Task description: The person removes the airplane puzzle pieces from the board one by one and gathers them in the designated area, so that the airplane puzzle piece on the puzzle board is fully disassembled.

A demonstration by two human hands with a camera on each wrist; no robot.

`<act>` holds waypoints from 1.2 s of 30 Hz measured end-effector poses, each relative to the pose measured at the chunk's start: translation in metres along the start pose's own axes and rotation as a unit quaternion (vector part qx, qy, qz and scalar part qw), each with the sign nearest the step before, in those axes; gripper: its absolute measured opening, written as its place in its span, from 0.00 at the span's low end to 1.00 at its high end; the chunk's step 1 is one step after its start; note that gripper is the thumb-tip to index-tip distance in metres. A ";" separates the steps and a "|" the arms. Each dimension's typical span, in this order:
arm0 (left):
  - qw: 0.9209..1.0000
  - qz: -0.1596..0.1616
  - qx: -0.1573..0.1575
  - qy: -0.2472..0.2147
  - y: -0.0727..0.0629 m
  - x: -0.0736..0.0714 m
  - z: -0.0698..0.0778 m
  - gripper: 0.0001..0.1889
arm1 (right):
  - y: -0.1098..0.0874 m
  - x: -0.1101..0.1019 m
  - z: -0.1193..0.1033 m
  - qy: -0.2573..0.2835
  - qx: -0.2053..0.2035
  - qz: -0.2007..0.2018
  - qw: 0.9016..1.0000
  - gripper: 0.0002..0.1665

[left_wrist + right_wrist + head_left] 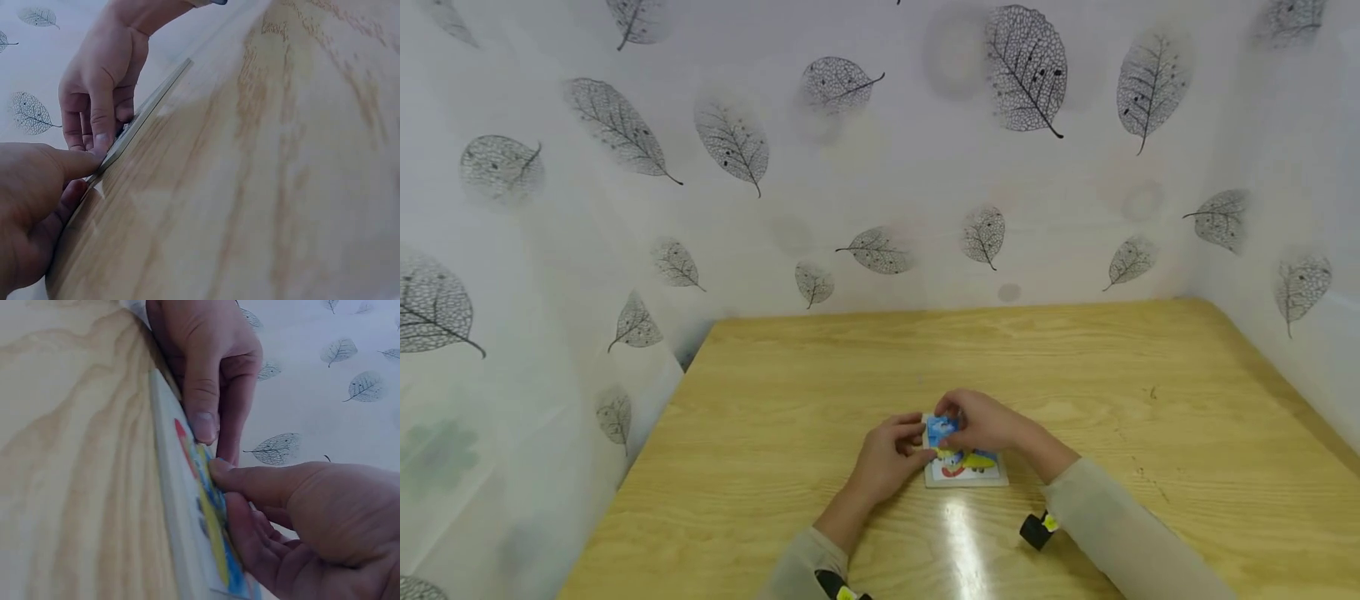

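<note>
Firstly, sleeves (1123, 517): two, pale.
Black devices (1036, 532): two, one near each wrist.
Left hand (886, 458): curled, gripping the picture board's (966, 481) left edge.
Right hand (992, 423): narrow; thumb and forefinger touch its blue part, pinching or not I cannot tell.
Board: one, on the wooden table (775, 400), partly covered by both hands.
Far: leaf-printed sheet (880, 183).
</note>
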State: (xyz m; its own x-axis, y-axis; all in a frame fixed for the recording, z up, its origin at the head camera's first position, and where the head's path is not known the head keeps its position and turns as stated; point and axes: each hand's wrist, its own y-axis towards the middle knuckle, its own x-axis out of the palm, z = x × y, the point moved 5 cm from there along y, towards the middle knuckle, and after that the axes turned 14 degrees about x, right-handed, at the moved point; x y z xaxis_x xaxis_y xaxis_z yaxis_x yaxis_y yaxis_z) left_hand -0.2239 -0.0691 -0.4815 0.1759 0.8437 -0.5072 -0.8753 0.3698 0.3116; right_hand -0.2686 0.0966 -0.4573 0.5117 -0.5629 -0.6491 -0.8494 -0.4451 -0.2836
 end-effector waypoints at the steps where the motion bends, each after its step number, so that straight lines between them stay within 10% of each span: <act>1: 1.000 0.002 0.004 -0.001 0.001 0.000 0.001 0.21 | 0.000 0.000 0.001 0.018 0.011 0.003 1.000 0.21; 18: 1.000 0.012 0.002 0.019 0.001 -0.006 0.004 0.21 | -0.016 -0.015 0.024 0.130 0.031 0.096 0.986 0.12; 30: 1.000 0.008 0.006 0.015 0.001 -0.007 0.006 0.19 | -0.045 -0.045 0.071 0.268 0.158 0.159 0.937 0.16; 36: 1.000 0.000 0.022 0.000 -0.001 -0.001 0.004 0.16 | -0.052 -0.043 0.076 0.232 0.187 0.171 0.939 0.18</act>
State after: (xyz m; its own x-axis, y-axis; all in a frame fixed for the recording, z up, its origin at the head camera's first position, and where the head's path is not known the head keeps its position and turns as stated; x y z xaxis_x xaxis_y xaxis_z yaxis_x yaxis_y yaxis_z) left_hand -0.2213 -0.0691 -0.4777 0.1752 0.8441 -0.5068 -0.8549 0.3857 0.3469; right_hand -0.2563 0.1976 -0.4681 0.1287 -0.9102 -0.3937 -0.9159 0.0431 -0.3990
